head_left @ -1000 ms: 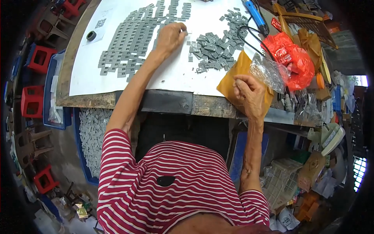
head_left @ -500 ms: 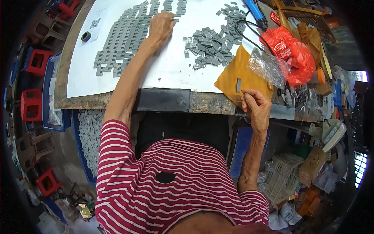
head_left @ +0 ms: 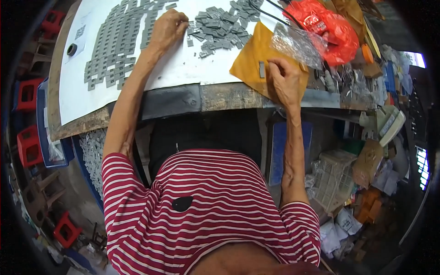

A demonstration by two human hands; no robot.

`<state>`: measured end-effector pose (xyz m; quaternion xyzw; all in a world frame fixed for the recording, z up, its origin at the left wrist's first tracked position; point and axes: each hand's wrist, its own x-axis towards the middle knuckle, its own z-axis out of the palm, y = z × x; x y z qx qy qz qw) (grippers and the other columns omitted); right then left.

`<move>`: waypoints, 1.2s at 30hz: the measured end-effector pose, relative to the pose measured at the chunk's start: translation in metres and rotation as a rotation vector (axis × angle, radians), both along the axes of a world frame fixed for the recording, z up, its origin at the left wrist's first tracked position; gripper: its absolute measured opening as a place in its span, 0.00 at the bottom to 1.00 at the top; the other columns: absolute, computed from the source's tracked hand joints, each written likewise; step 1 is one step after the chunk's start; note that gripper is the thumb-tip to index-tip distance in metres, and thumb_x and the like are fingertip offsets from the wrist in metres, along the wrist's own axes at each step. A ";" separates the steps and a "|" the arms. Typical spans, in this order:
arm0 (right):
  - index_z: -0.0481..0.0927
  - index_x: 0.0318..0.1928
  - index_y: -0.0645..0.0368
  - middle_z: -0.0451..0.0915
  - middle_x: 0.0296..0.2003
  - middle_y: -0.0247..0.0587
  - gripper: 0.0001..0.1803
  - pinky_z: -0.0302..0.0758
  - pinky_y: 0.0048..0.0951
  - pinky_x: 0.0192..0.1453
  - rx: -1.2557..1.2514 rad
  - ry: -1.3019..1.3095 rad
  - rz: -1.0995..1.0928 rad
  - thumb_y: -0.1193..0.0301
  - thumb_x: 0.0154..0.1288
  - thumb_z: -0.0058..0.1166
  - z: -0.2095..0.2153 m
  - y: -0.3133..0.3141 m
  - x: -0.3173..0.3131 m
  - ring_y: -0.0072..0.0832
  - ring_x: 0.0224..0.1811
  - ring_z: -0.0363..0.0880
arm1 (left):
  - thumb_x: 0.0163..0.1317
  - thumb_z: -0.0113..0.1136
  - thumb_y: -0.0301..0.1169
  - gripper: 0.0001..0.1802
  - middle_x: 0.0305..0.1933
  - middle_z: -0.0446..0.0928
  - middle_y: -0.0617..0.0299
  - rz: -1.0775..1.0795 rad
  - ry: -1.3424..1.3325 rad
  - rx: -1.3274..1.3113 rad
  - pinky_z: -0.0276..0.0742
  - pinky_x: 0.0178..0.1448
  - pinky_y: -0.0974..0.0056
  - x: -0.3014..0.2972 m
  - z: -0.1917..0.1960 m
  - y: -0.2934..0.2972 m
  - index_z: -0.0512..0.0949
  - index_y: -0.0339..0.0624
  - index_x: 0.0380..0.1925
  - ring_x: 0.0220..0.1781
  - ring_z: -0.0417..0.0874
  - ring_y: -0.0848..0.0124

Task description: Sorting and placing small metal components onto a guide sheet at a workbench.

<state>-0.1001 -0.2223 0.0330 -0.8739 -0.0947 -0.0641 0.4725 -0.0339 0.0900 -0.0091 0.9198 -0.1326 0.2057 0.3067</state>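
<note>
My left hand (head_left: 168, 30) is over the white sheet (head_left: 167, 68), between the rows of small flat grey pieces (head_left: 114, 36) and the left edge of a loose heap of the same pieces (head_left: 217, 27). Its fingers are curled together beside the heap, and whatever they hold is hidden. Over an orange-brown cloth-like sheet (head_left: 247, 57) is my right hand (head_left: 285, 81), thumb and fingers closed; I cannot make out anything between them. A single grey oblong piece (head_left: 261, 69) lies on that sheet, just left of the right fingertips.
A black ring-shaped roll (head_left: 71, 49) sits at the left of the table. Clear plastic wrap (head_left: 298, 43), a red plastic bag (head_left: 337, 36) and a black cable (head_left: 275, 5) crowd the right. Below the left edge, a blue bin (head_left: 87, 158) holds many grey pieces.
My left hand has come back from the far end of the rows toward me and the heap. The right hand has shifted forward over the orange-brown sheet. The whole view has shifted.
</note>
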 end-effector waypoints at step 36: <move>0.67 0.31 0.63 0.70 0.26 0.51 0.03 0.69 0.41 0.27 -0.609 -0.448 0.411 0.80 0.55 0.46 -0.008 -0.009 0.029 0.48 0.26 0.72 | 0.55 0.56 0.28 0.10 0.26 0.78 0.61 -0.194 0.611 -1.132 0.67 0.32 0.76 -0.109 0.042 -0.093 0.75 0.34 0.36 0.24 0.73 0.81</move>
